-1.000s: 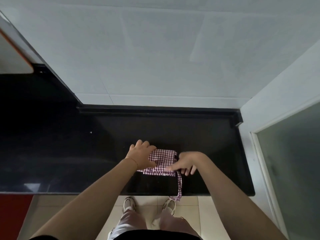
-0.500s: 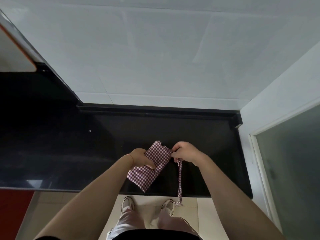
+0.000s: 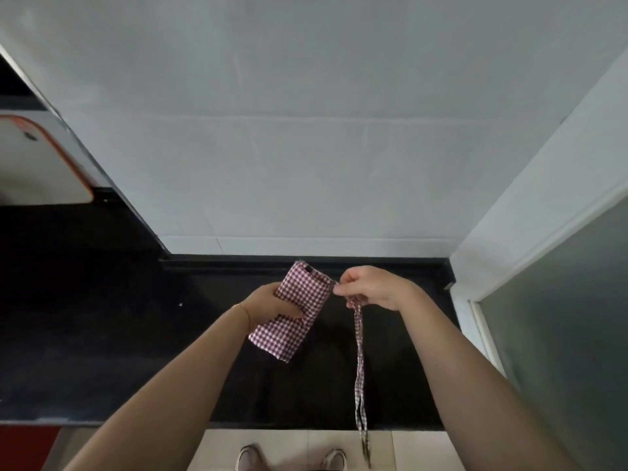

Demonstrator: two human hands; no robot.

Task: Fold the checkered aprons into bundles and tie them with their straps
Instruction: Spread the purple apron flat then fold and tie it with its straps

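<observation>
We hold a folded bundle of red-and-white checkered cotton apron (image 3: 299, 311) up above the glossy black stone countertop (image 3: 102, 334), tilted so that its upper end leans toward the pale grey tiled wall (image 3: 306, 147) and its lower end points back toward us. Our left hand (image 3: 270, 302) grips the bundle from its left side, thumb laid across the front of the cloth and fingers curled behind it, where we cannot see them. Our right hand (image 3: 372, 287) sits just beside the bundle's upper right corner, its fingertips pressed together in a pinch on the thin checkered strap (image 3: 359, 368) right where the strap leaves the fold. From that pinch the strap hangs straight down, crosses the front edge of the counter and ends over the beige floor tiles (image 3: 289, 447), close to the toes of our light shoes (image 3: 248, 458). At the far left a white board with an orange rim (image 3: 40, 161) shows, and at the right a frosted glass door in a white frame (image 3: 560, 317) stands beside the counter's end.
</observation>
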